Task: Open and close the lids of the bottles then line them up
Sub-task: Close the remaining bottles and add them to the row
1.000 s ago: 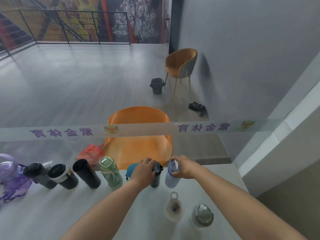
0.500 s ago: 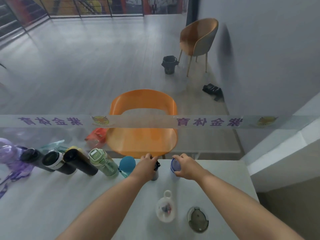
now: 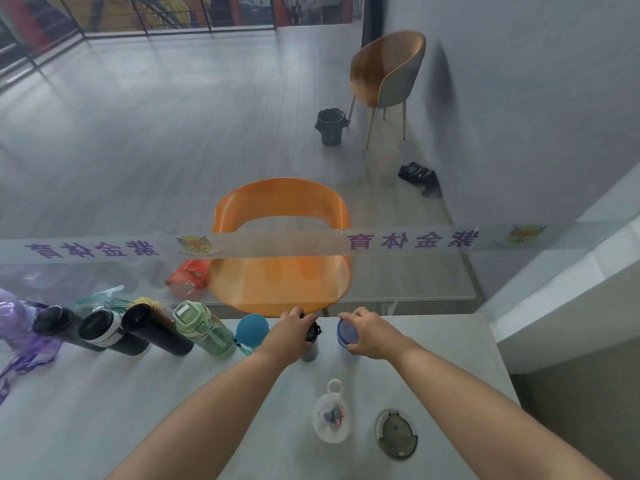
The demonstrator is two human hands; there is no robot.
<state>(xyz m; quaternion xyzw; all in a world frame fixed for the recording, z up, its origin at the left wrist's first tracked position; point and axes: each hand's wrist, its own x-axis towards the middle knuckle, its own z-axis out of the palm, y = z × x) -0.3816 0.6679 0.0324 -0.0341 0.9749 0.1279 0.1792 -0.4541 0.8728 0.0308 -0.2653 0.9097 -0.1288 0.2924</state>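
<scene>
A row of bottles stands along the far edge of the white table [image 3: 138, 410]: several black ones, a green bottle [image 3: 204, 329] and a blue-capped bottle [image 3: 252, 330]. My left hand [image 3: 292, 332] is closed around a grey bottle with a black lid [image 3: 311, 341] at the right end of that row. Just right of it my right hand [image 3: 369, 332] grips a pale bottle with a blue lid [image 3: 346, 331]. Nearer to me stand a white bottle with a loop lid [image 3: 331, 417] and a grey-lidded bottle [image 3: 396, 434].
A purple bottle and bag [image 3: 17, 327] sit at the table's left end. A glass panel with a printed strip [image 3: 311, 242] rises right behind the row. Beyond it stand an orange chair [image 3: 280, 251], a second chair [image 3: 388, 74] and a bin [image 3: 330, 126].
The view has tilted down and shifted. Both hands have stayed on their two bottles at the far edge, with the bottles seeming to sit slightly further back.
</scene>
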